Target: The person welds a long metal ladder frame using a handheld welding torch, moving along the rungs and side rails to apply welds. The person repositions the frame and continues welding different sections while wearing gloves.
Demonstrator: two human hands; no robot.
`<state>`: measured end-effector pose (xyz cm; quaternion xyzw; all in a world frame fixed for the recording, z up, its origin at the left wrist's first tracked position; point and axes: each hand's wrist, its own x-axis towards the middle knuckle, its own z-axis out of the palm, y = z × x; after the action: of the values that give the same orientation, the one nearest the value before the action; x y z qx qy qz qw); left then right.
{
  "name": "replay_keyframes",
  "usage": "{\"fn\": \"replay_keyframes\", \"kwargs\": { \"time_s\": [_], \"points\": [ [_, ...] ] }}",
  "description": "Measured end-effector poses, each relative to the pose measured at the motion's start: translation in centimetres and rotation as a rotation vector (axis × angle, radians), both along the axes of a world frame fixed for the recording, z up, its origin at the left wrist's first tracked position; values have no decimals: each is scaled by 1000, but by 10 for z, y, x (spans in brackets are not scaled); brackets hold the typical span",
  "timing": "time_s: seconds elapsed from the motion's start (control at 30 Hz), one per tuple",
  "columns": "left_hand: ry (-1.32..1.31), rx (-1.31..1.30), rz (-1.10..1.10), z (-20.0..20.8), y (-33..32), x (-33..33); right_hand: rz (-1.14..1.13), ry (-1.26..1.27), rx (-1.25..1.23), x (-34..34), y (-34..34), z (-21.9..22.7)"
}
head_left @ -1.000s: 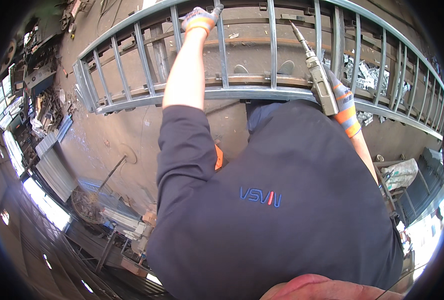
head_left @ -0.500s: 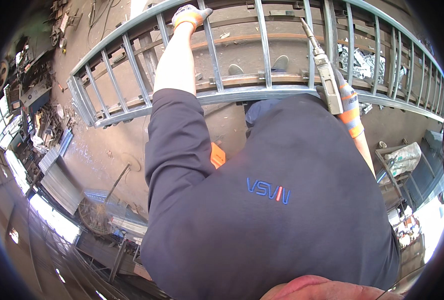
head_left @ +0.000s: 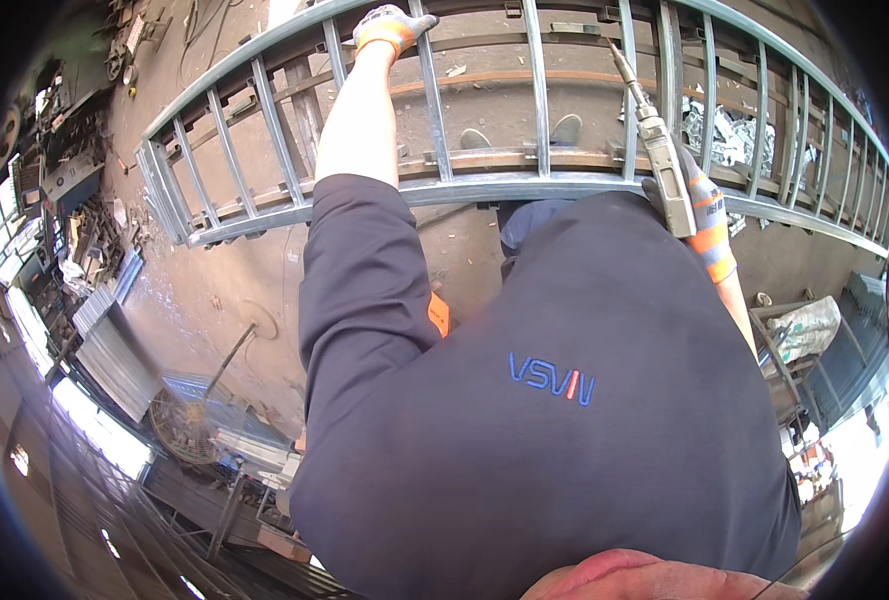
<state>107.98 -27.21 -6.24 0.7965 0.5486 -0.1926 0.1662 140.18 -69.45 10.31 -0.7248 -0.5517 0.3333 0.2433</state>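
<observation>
A long grey steel railing frame (head_left: 265, 215) with many upright bars lies across the top of the view. My left hand (head_left: 390, 28), in a grey glove with an orange cuff, grips the frame's far rail. My right hand (head_left: 703, 215), gloved the same way, holds a welding torch (head_left: 655, 150) whose thin nozzle points up toward a far bar. My dark sleeve and chest fill the lower middle. Two shoe tips (head_left: 523, 135) show through the bars.
The floor is dusty brown concrete. Corrugated sheets (head_left: 115, 350) and a round wire fan guard (head_left: 180, 430) lie at the lower left. Scrap and tools crowd the left edge. A metal stand with a white sack (head_left: 805, 330) is at the right.
The view has drifted so the frame sits further right. My left hand has shifted along the far rail; the torch stays pointed at the far bars.
</observation>
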Motion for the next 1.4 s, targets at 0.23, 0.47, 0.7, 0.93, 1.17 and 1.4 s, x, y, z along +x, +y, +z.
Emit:
{"fn": "replay_keyframes", "kwargs": {
  "time_s": [0.23, 0.47, 0.7, 0.93, 1.17, 1.4],
  "points": [
    [-46, 25, 97, 8, -6, 4, 36, -94, 18, 12, -9, -9],
    [-7, -2, 117, 11, -6, 8, 9, -106, 14, -2, 1, 2],
    [-28, -22, 136, 9, -9, 8, -19, -116, -22, -7, -1, 10],
    [-97, -22, 100, 12, -9, -8, 1, -146, 9, -15, 5, 15],
    [59, 296, 272, 39, 19, -118, 5, -218, -66, -22, -3, 21],
    [16, -17, 250, 18, 34, -131, 7, -248, 42, -61, -8, 25]
  ]
}}
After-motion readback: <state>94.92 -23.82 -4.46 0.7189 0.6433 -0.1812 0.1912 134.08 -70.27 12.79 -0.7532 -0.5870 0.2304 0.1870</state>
